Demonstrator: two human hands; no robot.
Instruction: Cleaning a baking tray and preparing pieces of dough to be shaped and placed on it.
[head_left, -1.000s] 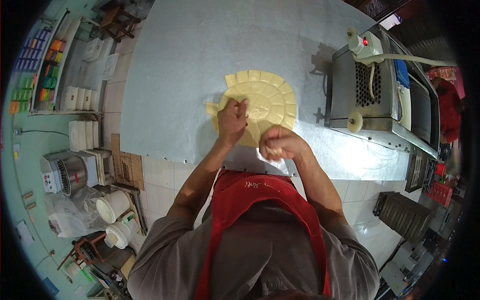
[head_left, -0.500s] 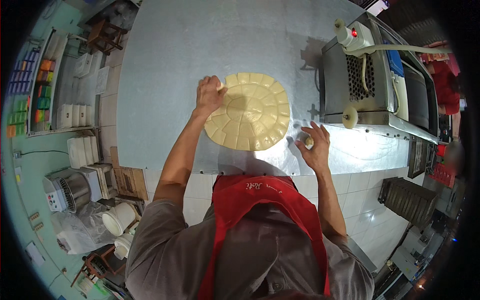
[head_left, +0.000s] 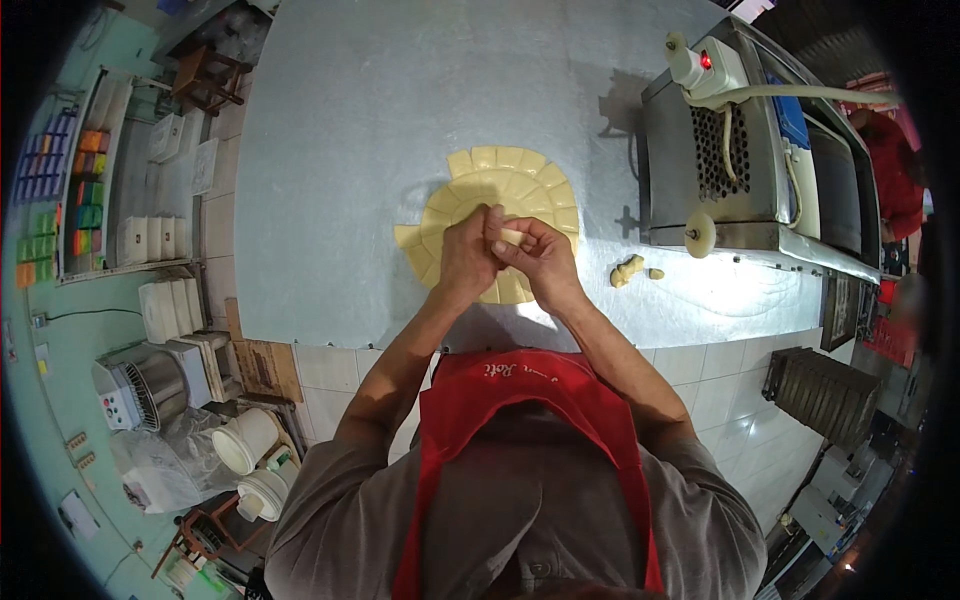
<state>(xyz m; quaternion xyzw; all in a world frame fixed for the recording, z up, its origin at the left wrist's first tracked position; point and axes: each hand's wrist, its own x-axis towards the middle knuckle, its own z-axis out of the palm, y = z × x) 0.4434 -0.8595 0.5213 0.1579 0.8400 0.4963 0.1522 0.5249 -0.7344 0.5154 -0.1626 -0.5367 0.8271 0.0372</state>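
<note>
On the metal table lies a round, flat slab of pale yellow dough (head_left: 487, 167), cut in rings into many small blocks, with a gap in its left rim. My two hands meet over its near half. Between them is a small piece of dough (head_left: 512, 237). My right hand (head_left: 541, 262) is closed round it with thumb and fingers. My left hand (head_left: 468, 255), fingers curled, presses against the same piece; its fingertips are partly hidden. Right of the slab sit a small clump of dough pieces (head_left: 627, 270) and a single dough bit (head_left: 656, 273).
A metal machine with rollers (head_left: 740, 150) stands on the table's right side, a white power socket (head_left: 715, 68) and cable on top. The metal table's (head_left: 340, 150) near edge runs just before my red apron (head_left: 530, 375). A wooden stool (head_left: 208, 77) stands far left.
My left hand has come from the slab's left rim to its near middle with a piece of dough. The right hand has left the small dough pieces and moved left to meet it.
</note>
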